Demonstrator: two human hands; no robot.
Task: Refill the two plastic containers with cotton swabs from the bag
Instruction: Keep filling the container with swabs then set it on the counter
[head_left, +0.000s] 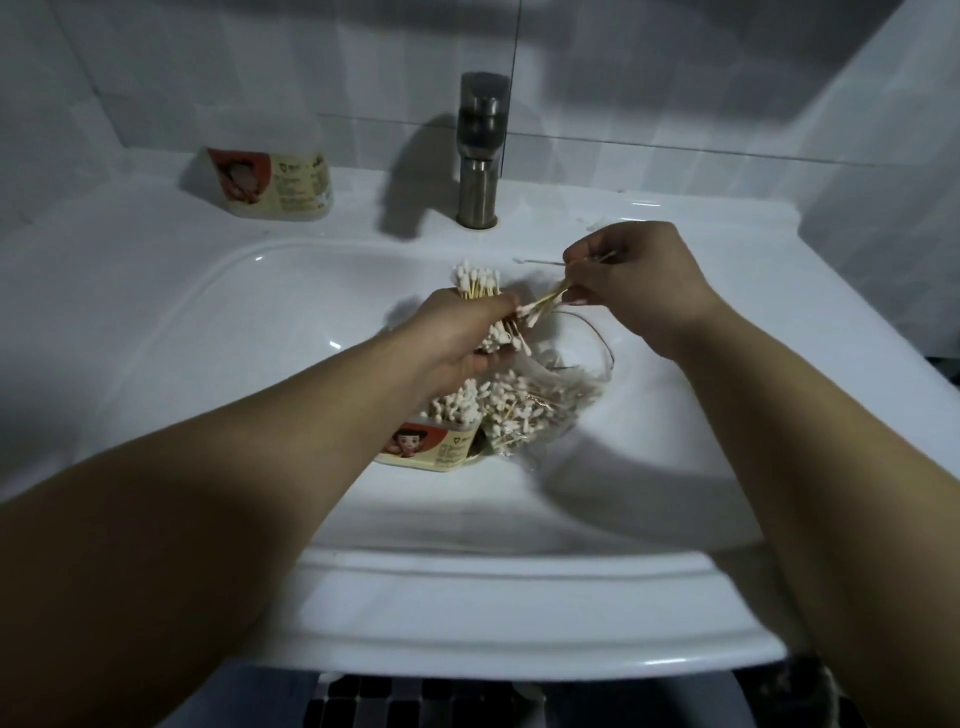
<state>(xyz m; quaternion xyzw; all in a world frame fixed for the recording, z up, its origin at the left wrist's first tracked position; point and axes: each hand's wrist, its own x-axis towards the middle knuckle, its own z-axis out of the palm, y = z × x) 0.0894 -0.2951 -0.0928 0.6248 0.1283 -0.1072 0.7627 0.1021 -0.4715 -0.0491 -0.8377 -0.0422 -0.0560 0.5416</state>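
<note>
My left hand grips a thick bundle of cotton swabs over the sink basin, white tips sticking out at both ends. My right hand pinches a few swabs whose tips touch the bundle. Below the left hand stands a labelled plastic container packed with upright swabs. Beside it to the right lies the clear bag, open and holding many swabs. A second labelled plastic container sits on the sink ledge at the back left; what it holds is not visible.
The white sink holds everything. A metal faucet stands at the back centre. One loose swab lies on the ledge by my right hand. White tiled walls close in behind and on the right.
</note>
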